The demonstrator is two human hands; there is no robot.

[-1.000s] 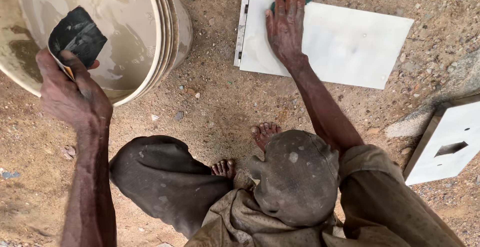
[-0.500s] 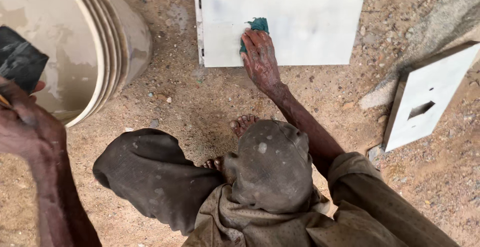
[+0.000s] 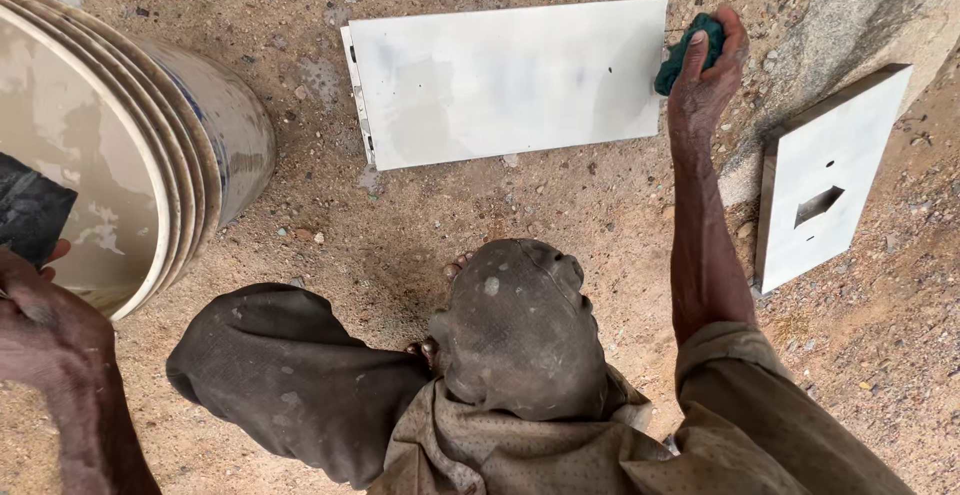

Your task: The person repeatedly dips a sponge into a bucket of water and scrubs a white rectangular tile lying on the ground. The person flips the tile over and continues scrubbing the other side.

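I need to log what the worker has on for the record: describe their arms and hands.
Both hands are bare, with no gloves, rings or watch in sight. The right hand leads back along a bare forearm to a dusty olive-brown sleeve rolled up at the elbow. The left hand and forearm are bare; no sleeve shows in view.

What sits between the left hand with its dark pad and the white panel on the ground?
The bucket wall. The left hand holds the dark pad over the bucket's mouth; the white panel lies past the bucket's far side, with bare dirt between. The right hand grips a green sponge at the panel's right edge.
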